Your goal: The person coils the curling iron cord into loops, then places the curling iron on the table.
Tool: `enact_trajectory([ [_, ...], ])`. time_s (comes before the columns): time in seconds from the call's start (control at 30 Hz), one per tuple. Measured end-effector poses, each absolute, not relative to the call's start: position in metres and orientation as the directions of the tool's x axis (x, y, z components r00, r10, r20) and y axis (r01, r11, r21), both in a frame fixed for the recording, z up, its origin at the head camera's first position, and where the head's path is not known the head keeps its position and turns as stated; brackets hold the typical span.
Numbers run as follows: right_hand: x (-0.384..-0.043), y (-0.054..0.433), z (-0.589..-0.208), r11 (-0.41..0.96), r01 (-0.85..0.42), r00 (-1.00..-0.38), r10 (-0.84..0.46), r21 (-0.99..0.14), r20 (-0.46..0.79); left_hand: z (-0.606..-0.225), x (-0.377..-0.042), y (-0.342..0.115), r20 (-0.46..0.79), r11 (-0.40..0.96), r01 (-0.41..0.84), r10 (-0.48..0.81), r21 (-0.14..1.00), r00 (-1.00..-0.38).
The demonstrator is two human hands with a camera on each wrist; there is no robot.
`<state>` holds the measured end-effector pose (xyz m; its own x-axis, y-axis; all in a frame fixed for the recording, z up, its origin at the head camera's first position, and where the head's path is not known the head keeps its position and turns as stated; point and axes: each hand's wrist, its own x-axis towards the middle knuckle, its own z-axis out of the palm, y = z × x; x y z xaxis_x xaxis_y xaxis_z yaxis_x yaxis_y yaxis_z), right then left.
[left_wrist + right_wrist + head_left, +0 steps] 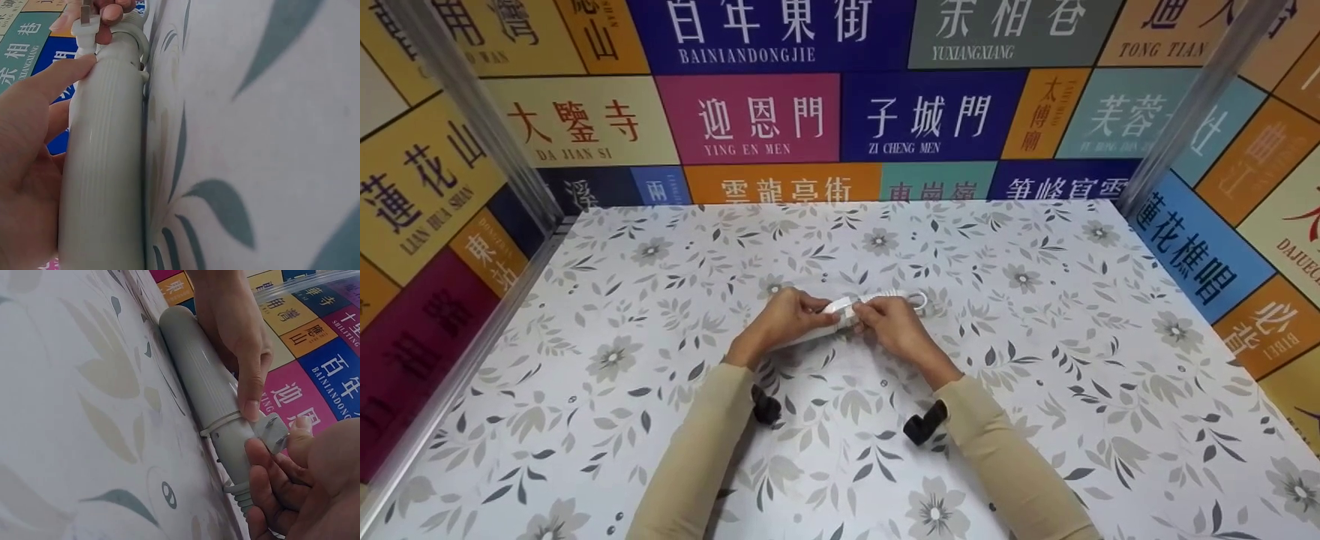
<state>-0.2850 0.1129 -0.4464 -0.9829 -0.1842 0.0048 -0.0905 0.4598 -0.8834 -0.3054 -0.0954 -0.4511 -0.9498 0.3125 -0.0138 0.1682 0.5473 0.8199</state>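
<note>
A white, tube-shaped corded appliance point(107, 157) lies on the patterned tabletop; its exact kind is unclear. My left hand point(784, 319) grips its body from the side, thumb near the plug. At the ribbed end, my right hand point(896, 322) pinches the white two-pin plug point(275, 433) between thumb and fingers. The plug's metal prongs point away from the body. A band of white cord point(225, 422) wraps around the tube beside the plug. Past the right hand, a small white loop point(921, 300) sticks out. Fingers hide part of the plug and cord.
The table point(607, 420) has a white covering with grey leaves and flowers. Behind and beside it stand panels point(765, 116) with colourful Chinese place-name signs, with clear edge strips point(484, 112) at the corners. Black straps point(926, 422) sit at both wrists.
</note>
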Motion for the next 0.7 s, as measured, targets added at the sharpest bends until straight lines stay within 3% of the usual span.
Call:
enact_trajectory([
  [0.47,-0.281,0.116,-0.432,0.620,0.005,-0.993,-0.087,-0.784,-0.076,-0.447,-0.303,-0.101,-0.003,0.610,0.261,0.397,0.748,-0.918],
  [0.7,-0.285,0.135,-0.422,0.631,-0.076,-0.996,-0.080,-0.772,0.032,-0.443,-0.305,-0.110,-0.031,0.654,0.254,0.391,0.712,-0.920],
])
